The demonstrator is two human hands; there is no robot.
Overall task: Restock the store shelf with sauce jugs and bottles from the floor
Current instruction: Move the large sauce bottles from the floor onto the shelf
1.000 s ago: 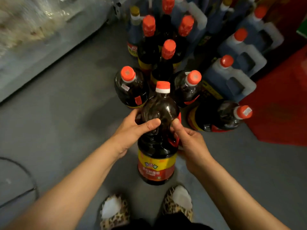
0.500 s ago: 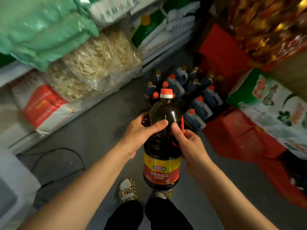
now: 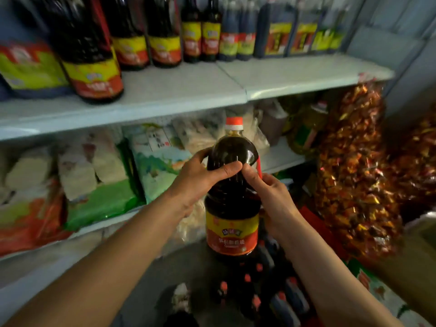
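Item: sauce bottle (image 3: pixel 232 199), full, dark, red cap; held upright in the air below the upper shelf (image 3: pixel 306 74).
Grip: your left hand (image 3: pixel 200 180) wraps the shoulder; your right hand (image 3: pixel 273 199) curls round its red handle side.
Handling: likely heavy, smooth plastic; support the base.
Destination: bare shelf front beside shelved bottles (image 3: pixel 162 31).

Pale blue-grey metal shelving (image 3: pixel 295 76) lines a dimly lit store aisle, a panelled wall (image 3: pixel 387 36) of the same colour behind it at right. The grey floor (image 3: pixel 141 293) lies in shadow below the lowest shelf.
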